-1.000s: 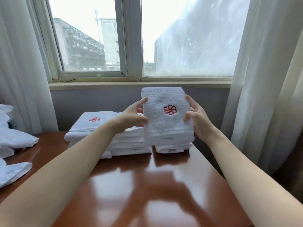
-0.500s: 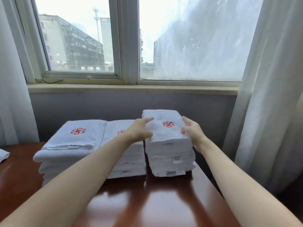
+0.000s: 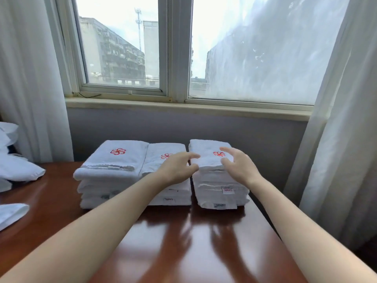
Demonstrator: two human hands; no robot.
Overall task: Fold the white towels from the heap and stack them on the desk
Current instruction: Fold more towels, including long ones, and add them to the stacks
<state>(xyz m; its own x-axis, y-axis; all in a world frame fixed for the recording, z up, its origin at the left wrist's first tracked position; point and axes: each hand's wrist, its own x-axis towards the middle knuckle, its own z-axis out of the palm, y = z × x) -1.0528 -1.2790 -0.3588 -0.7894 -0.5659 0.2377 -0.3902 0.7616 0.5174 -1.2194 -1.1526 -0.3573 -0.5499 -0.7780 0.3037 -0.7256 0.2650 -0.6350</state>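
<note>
Three stacks of folded white towels with red flower logos stand side by side at the back of the brown desk: a left stack, a middle stack and a right stack. A folded towel lies on top of the right stack. My left hand hovers at that towel's left edge, fingers loosely spread and holding nothing. Over the towel's near right corner is my right hand, also with relaxed fingers. Unfolded white towels lie in a heap at the desk's far left.
A window and sill run behind the desk, with white curtains hanging at both sides. The right curtain falls close to the desk's right edge. Another white towel lies on the desk's left front part.
The folded towel held up in both hands came down onto the right stack. Both hands have let go of it and pulled back slightly.
</note>
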